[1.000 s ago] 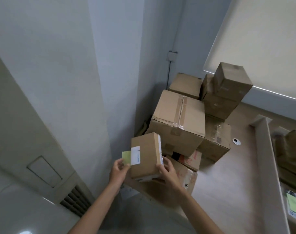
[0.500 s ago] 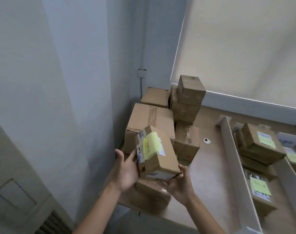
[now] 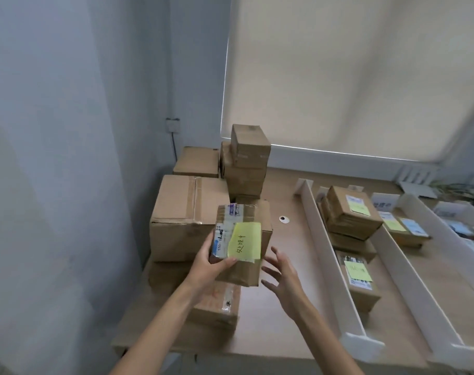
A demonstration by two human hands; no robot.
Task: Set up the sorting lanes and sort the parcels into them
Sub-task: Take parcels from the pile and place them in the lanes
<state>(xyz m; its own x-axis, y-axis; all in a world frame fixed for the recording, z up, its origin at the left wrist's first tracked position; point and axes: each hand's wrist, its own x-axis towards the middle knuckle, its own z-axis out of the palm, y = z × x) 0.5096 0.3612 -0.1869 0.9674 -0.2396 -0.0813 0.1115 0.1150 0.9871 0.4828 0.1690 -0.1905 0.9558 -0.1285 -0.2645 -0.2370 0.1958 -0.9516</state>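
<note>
**Q:** Where is the parcel (image 3: 244, 274), and what holds it?

**A:** It is at centre frame, raised above the bench (image 3: 290, 255) in front of the unsorted pile (image 3: 188, 215). The left hand (image 3: 210, 266) grips its lower left corner, with the thumb across the near face and the fingers (image 3: 213, 240) up the left side. A yellow note (image 3: 245, 240) with handwriting lies on the upturned face.

**Q:** And the other hand?

**A:** The right hand (image 3: 283, 277) is released. Its fingers (image 3: 277, 255) are spread and point at the parcel's right side, just beside it but apart from it.

**Q:** Which relation governs the coming move?

**A:** The parcel's long axis runs up the frame, roughly parallel to the first white divider (image 3: 322, 239). The lanes lie to its right. Sorted parcels (image 3: 350, 212) sit between the first divider and the second divider (image 3: 400, 255). The right hand stands between the parcel and the lanes, so it is the nearer hand. It will probably close on the right face, after which the parcel is carried rightward over the first divider.
</note>
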